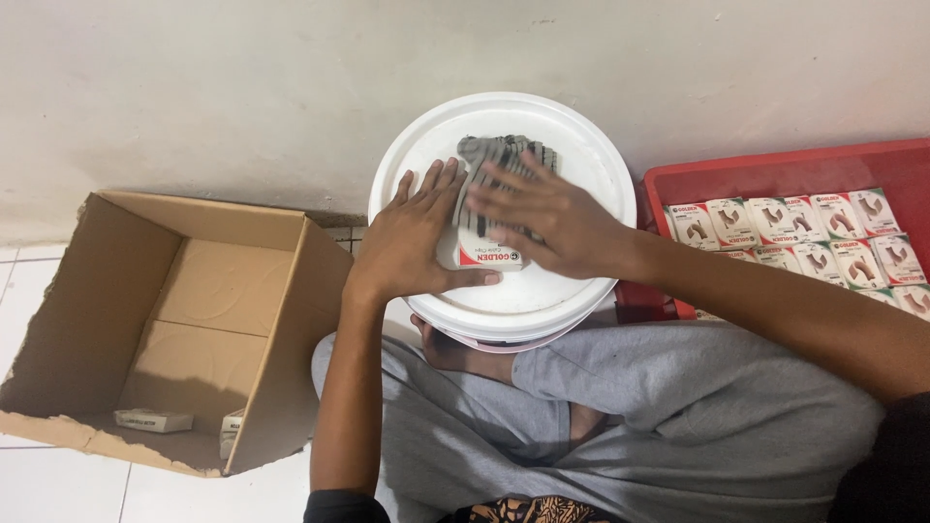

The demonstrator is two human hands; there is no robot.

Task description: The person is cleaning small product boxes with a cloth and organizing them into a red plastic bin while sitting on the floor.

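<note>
Grey-trousered knees frame the white bucket lid [542, 300]: left of it, a cardboard carton [174, 329] holds few boxes; right, a red tray [775, 169] sits full. Both hands, left [412, 237] and right [547, 218], press flat, fingers spread, gripping nothing, on a small box [489, 257] atop the lid.

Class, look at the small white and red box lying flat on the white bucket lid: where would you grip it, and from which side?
Grip the small box across its two long side edges, coming from above. It lies flat on the bucket lid, the left hand and right hand over it, so only its near edge shows.
</note>
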